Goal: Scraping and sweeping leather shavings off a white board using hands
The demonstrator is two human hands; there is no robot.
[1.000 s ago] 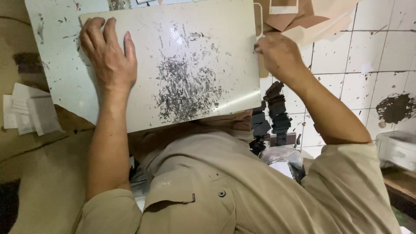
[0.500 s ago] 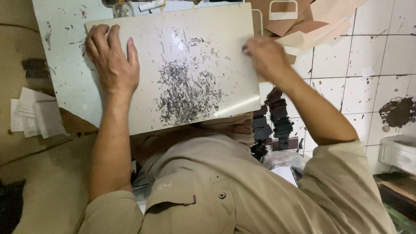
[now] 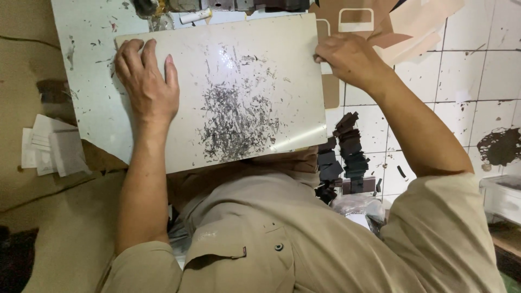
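A cream rectangular board lies across my lap, its middle covered with dark cut marks. My left hand rests flat on the board's upper left part, fingers spread and holding nothing. My right hand grips the board's right edge near the upper corner, fingers curled over it. The board sits on a larger pale, speckled sheet.
Small dark squares are stacked on the white tiled floor by my right arm. Brown cardboard pieces lie at the top right, folded papers at the left, and a white container at the right edge.
My right hand has shifted up along the board's right edge toward the upper corner. My left hand stays flat on the board.
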